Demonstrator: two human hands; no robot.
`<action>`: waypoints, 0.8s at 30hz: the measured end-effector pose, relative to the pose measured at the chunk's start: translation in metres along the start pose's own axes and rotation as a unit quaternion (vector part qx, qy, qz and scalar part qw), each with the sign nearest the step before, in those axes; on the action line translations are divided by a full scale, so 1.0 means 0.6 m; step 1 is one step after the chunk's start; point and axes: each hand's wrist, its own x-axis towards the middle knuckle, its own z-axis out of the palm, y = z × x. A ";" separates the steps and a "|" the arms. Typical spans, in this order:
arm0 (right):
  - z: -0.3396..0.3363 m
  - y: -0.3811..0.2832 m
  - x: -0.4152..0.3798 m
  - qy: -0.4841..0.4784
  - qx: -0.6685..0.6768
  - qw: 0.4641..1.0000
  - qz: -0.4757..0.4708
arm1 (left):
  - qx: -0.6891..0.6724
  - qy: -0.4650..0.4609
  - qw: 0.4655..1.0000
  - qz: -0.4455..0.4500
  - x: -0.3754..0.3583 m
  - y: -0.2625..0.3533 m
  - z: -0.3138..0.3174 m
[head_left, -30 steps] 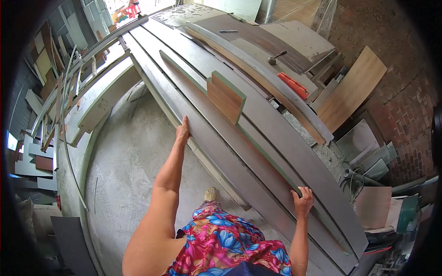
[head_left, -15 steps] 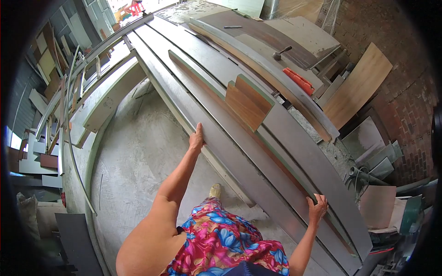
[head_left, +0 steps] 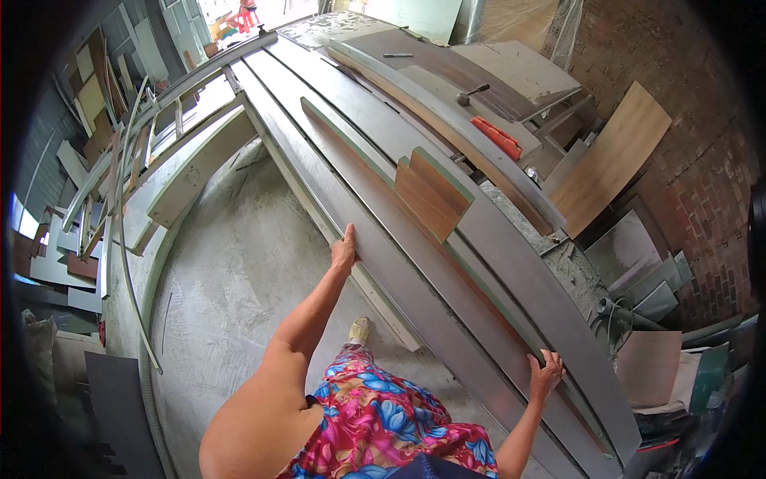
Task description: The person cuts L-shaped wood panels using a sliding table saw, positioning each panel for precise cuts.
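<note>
A long, narrow wood-faced strip with a green edge lies lengthwise on a grey slatted metal table. Near the strip's near end, my right hand curls its fingers over it, closed on it. My left hand grips the table's near edge, one digit lying along the top and the other fingers mostly hidden. A short wood-grain board piece with a green edge stands against the middle of the strip, between my two hands.
Past the table, a long beam borders a worktop bearing a red-orange object and a dark-headed tool. A wood panel leans by the brick wall. Offcuts crowd the left. My shoe is on the concrete floor.
The view has shifted slightly, so the table and strip appear a little lower. Both hands keep their places on the table edge and the strip. My foot appears slightly farther left.
</note>
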 end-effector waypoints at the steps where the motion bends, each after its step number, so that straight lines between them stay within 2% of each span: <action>1: 0.000 0.014 -0.007 0.006 0.000 1.000 0.002 | -0.008 0.001 1.000 0.006 -0.015 -0.005 0.005; 6: -0.016 0.066 -0.034 0.026 0.004 1.000 -0.007 | -0.002 -0.023 1.000 0.002 -0.052 -0.038 0.019; 7: -0.030 0.083 -0.008 0.020 0.004 1.000 -0.001 | -0.010 -0.020 1.000 0.001 -0.057 -0.029 0.055; 13: -0.053 0.161 -0.041 0.023 0.004 1.000 -0.003 | -0.045 -0.022 0.999 0.005 -0.148 -0.044 0.088; 14: -0.063 0.187 -0.014 0.021 0.004 1.000 -0.002 | -0.042 -0.028 0.999 -0.002 -0.154 -0.029 0.126; 20: -0.087 0.267 -0.044 0.010 0.007 1.000 0.000 | -0.054 -0.045 0.997 -0.007 -0.232 -0.058 0.160; 21: -0.099 0.284 -0.017 0.007 0.004 1.000 0.004 | -0.053 -0.055 0.997 -0.013 -0.232 -0.046 0.193; 24: -0.107 0.320 -0.043 0.000 -0.009 1.000 0.016 | -0.041 -0.066 0.996 -0.032 -0.247 -0.093 0.202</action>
